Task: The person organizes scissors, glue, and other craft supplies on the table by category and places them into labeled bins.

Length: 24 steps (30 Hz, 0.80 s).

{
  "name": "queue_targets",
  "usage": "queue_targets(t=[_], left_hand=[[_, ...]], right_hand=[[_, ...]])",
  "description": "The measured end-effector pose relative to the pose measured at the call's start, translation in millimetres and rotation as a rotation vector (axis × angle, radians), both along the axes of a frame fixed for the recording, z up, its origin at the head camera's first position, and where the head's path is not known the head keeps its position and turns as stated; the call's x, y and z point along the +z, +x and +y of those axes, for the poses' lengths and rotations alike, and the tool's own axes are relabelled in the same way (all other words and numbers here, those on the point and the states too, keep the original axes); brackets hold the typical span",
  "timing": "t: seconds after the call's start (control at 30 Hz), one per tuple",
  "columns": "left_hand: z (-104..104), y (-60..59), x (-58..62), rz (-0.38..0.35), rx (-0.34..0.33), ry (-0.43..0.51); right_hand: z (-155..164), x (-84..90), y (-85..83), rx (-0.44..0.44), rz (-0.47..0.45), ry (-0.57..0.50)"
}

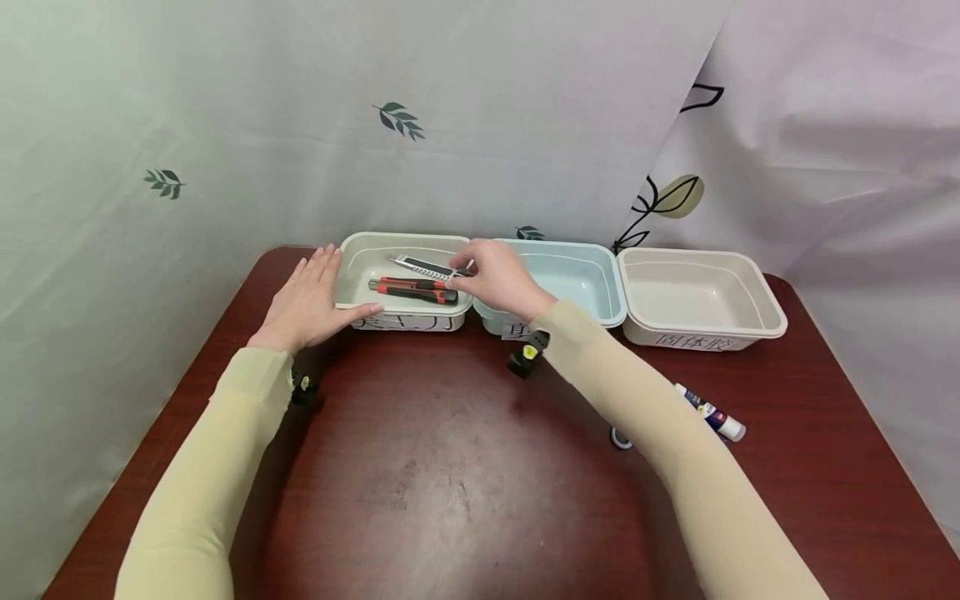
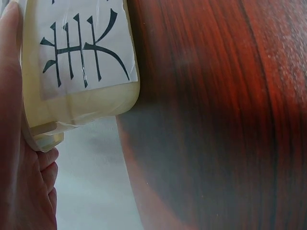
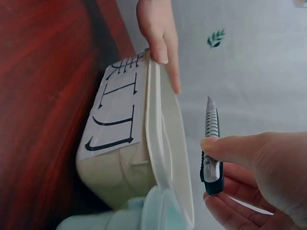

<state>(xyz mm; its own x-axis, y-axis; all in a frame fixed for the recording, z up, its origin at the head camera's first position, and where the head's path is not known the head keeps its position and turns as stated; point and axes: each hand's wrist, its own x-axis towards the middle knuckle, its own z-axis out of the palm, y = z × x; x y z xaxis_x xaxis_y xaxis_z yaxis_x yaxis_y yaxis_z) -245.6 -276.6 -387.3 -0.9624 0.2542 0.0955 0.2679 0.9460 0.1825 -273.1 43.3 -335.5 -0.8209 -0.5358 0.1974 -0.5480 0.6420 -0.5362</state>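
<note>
My right hand [image 1: 498, 275] pinches a grey and black utility knife [image 1: 423, 267] above the left cream bin [image 1: 360, 271]. In the right wrist view the knife [image 3: 211, 143] points upward between thumb and fingers, its tip apart from the bin's wall. Two red and black utility knives [image 1: 416, 294] lie in that bin, side by side. My left hand [image 1: 303, 304] rests on the bin's left end, fingers straight and thumb along the front rim. In the left wrist view, part of the left hand [image 2: 14, 182] touches the bin beside its paper label [image 2: 88, 52].
A light blue bin [image 1: 581, 283] stands in the middle, partly behind my right hand, and another cream bin [image 1: 693, 292] to its right. Blue and white glue sticks [image 1: 723, 421] lie on the dark red table [image 1: 420, 467]. Near my right sleeve shows a small ring-shaped handle [image 1: 619, 439].
</note>
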Motion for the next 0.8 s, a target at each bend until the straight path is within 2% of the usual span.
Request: queue_targets(t=[0.13, 0.3, 0.5, 0.67, 0.8], left_hand=[[-1, -0.5, -1.1, 0.001, -0.003, 0.008], [-2, -1.5, -1.7, -0.003, 0.0, 0.015], [-1, -1.7, -2.8, 0.001, 0.002, 0.017], [-1, -0.9, -2.1, 0.004, -0.003, 0.017], [-2, -0.3, -1.6, 0.004, -0.002, 0.017]], right_hand=[[-17, -2.2, -16.2, -0.018, -0.019, 0.04], [-32, -7.2, -28.9, -0.051, -0.053, 0.163], [-41, -11.1, -33.0, -0.089, -0.008, 0.24], [-47, -11.5, -33.2, -0.071, 0.018, 0.296], [-49, -5.4, -30.5, -0.062, 0.048, 0.258]])
